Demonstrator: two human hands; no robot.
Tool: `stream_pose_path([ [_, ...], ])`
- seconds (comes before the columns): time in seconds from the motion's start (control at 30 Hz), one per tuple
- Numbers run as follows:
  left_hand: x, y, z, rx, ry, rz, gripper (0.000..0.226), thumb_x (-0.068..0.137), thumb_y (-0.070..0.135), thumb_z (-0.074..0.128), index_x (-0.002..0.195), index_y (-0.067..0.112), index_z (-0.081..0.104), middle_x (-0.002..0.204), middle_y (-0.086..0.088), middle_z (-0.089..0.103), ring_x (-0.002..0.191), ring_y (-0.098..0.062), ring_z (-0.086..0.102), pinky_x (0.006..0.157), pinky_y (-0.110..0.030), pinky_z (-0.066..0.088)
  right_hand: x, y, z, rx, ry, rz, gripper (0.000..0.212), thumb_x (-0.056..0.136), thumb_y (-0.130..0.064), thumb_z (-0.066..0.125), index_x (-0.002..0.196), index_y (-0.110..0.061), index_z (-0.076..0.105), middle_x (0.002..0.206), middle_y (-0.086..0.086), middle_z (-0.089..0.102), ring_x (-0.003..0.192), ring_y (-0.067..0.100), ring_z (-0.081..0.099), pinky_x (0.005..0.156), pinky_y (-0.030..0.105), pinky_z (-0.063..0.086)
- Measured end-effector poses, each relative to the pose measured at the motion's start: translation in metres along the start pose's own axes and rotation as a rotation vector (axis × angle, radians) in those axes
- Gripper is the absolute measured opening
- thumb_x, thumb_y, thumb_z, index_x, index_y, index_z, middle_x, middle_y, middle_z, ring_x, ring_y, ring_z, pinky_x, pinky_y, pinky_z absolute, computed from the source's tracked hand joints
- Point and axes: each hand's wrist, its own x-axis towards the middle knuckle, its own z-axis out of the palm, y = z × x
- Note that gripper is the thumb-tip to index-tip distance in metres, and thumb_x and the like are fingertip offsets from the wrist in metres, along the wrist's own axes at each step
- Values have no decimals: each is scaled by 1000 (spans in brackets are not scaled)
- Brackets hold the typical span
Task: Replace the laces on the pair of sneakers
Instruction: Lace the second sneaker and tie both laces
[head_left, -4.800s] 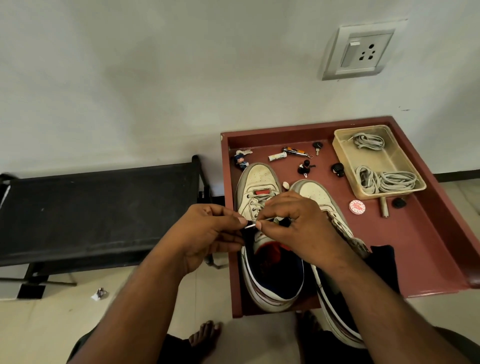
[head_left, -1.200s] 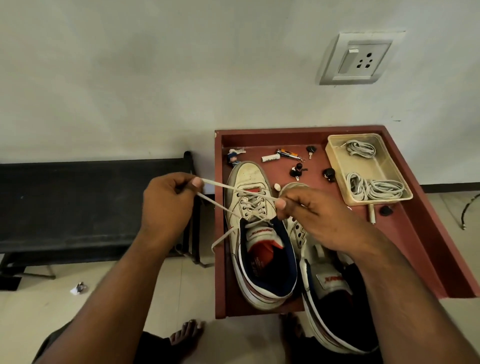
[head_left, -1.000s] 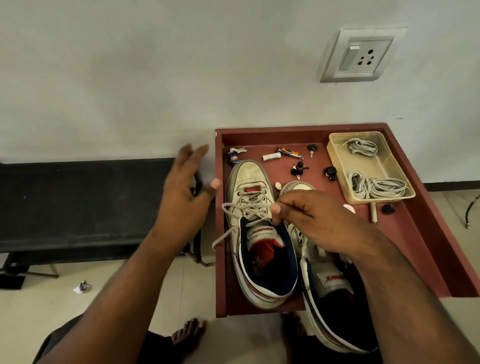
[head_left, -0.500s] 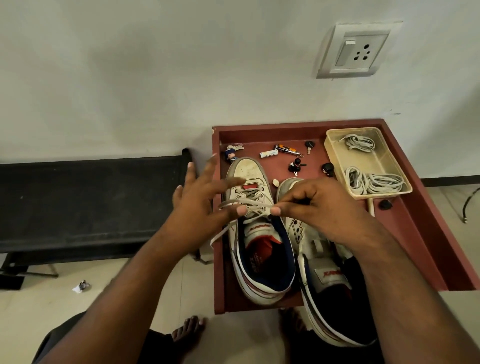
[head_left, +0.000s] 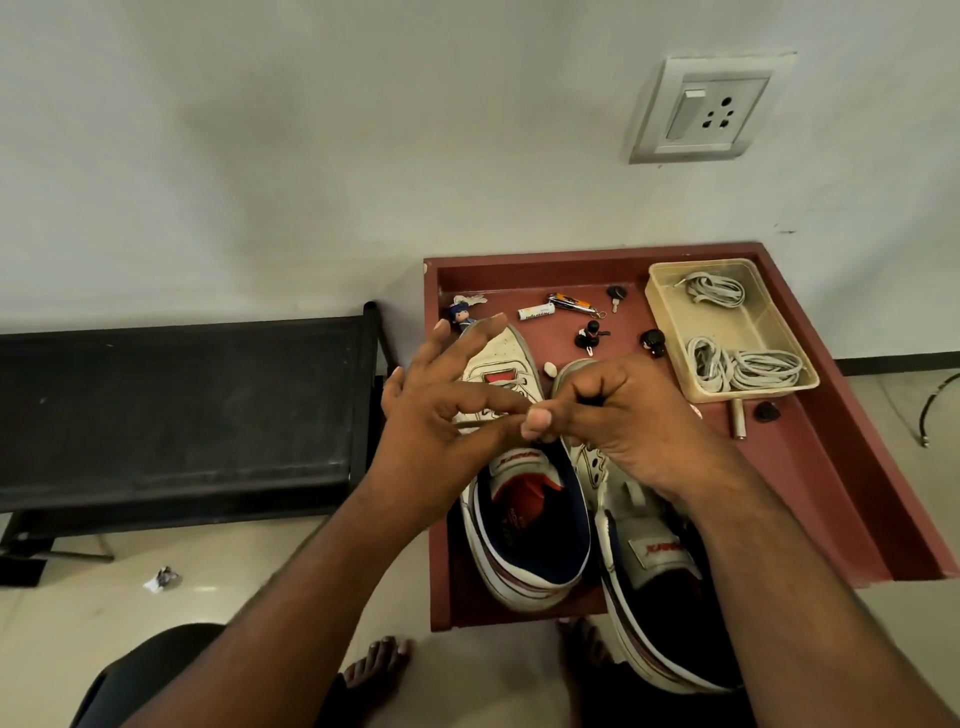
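Red tray (head_left: 810, 467) bearing sneakers (head_left: 524, 540), container (head_left: 670, 312).

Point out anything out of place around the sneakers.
The right sneaker overhangs the red tray's near edge, heel off it. A crumpled scrap lies on the floor under the black bench.
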Motion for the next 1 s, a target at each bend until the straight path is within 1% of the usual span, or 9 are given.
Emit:
stream_pose_path([
  [0.13,-2,-2,2,-37,83,-81,24,66,57,64,87,46,68,136,44,40,146,0,17,115,-60,21,-4,-1,-15,1,68,100,52,73,-54,61,68,-3,70,54,1,62,52,19,48,51,23,39],
  [0.23,-3,-6,1,39,55,-118,25,62,55,63,85,47,67,132,51,31,147,-1,9,116,-61,16,-5,6,-23,-140,32,163,39,68,-52,70,82,-16,73,73,4,69,64,19,60,60,30,52],
  [0.3,-4,-5,3,82,7,-123,10,66,40,74,74,42,68,138,43,30,148,-3,5,117,-62,9,-5,9,-20,-211,-54,209,29,69,-35,81,94,-22,73,82,4,72,75,19,69,74,36,58],
  [0.33,-5,-3,4,107,-19,-124,19,69,30,79,66,43,66,141,39,28,148,-3,2,117,-61,4,-4,10,-18,-195,-80,224,28,71,-23,83,97,-21,72,82,4,73,76,21,71,77,39,60],
  [0.4,-6,-3,6,150,-55,-125,34,70,19,82,69,48,65,145,35,26,148,-2,-3,118,-56,-3,-3,11,-18,-116,-85,252,28,74,-3,80,97,-16,72,77,6,72,69,22,71,72,39,61],
  [0.57,-7,-12,14,200,-25,-63,10,67,33,76,76,38,75,151,31,25,149,-6,-4,117,-54,-1,-4,12,-21,54,-35,291,28,73,8,77,92,-12,72,75,4,63,62,17,68,61,30,60],
  [0.73,-10,-8,26,210,38,-32,12,65,38,70,75,38,75,153,22,33,149,-7,-3,115,-48,-1,-2,15,-20,63,-28,278,27,72,8,77,91,-11,72,67,-2,63,60,16,67,58,30,60],
  [0.9,-14,-6,30,247,-69,-86,10,75,32,78,82,39,75,154,29,9,146,-5,-22,117,-51,-12,-1,16,-19,61,-31,272,24,72,6,78,90,-10,72,74,4,64,62,18,68,60,31,60],
  [1.0,-15,-5,34,202,-59,-88,12,77,34,77,87,42,75,159,22,13,148,-10,-19,118,-53,-10,-1,15,-19,50,-43,276,24,73,5,78,92,-7,71,74,2,65,62,16,69,60,31,60],
])
